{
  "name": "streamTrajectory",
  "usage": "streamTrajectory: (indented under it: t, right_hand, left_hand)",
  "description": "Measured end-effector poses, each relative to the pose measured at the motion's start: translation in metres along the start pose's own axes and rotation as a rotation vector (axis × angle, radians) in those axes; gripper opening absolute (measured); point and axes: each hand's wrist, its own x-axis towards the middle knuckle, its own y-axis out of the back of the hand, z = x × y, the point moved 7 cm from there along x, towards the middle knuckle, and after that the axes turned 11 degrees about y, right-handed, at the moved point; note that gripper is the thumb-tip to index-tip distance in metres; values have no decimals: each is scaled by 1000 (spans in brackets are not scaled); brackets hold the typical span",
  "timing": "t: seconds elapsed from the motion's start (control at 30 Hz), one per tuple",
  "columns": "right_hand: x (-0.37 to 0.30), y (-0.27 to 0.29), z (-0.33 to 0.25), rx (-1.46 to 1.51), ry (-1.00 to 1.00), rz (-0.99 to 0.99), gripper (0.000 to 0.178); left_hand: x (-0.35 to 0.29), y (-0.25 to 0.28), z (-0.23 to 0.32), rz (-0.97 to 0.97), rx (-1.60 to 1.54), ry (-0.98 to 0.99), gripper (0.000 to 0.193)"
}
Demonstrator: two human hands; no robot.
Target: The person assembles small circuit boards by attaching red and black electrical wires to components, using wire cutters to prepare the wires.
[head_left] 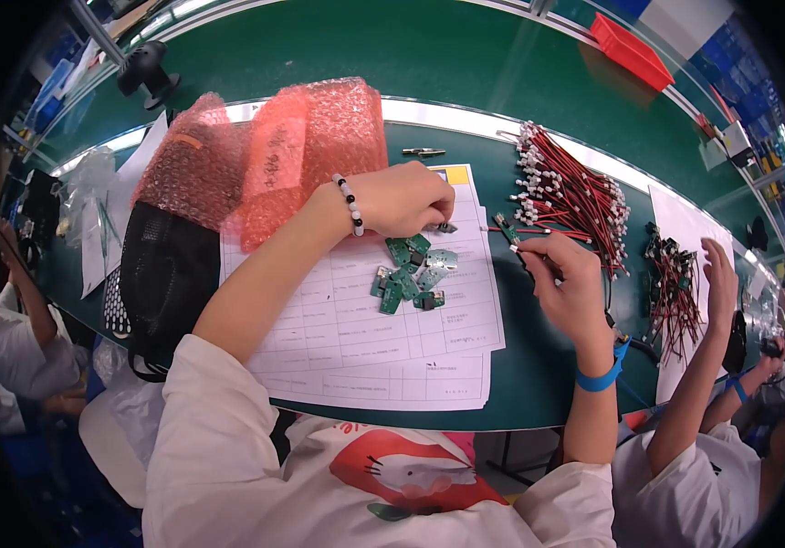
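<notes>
My left hand [405, 198], with a beaded bracelet at the wrist, reaches over the printed sheets. Its fingers are closed around a small dark piece [445, 227] that I cannot make out. Just below it, several small green circuit boards [400, 282] lie in a loose pile on the paper sheets [347, 361]. My right hand [568, 279], wearing a blue wrist strap [601, 376], pinches a small green circuit board [507, 228] near its lower end. Beyond that hand lies a large bundle of red and black wires [584, 183] with white connectors.
Pink bubble wrap [319, 137] and a black mesh bag [166, 274] lie at the left. A small metal part [423, 152] rests behind the sheets. Wired boards [671, 283] sit at the right beside a co-worker's hand [719, 279]. A red tray [632, 51] stands at the far right.
</notes>
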Motion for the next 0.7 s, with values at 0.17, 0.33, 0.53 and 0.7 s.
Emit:
streamTrajectory:
  t: [0.17, 0.33, 0.53, 0.7]
  right_hand:
    - [1, -10, -6, -9, -8, -10, 7]
    - [-2, -16, -7, -29, 25, -69, 6]
    - [-3, -16, -7, -108, 57, -73, 5]
    - [-2, -17, -6, -121, 45, -53, 5]
  left_hand:
    - [2, 4, 9, 207, -31, 57, 10]
    - [-1, 9, 4, 131, 7, 57, 12]
    - [-4, -3, 5, -73, -24, 53, 14]
    - [-2, -3, -2, -21, -4, 82, 11]
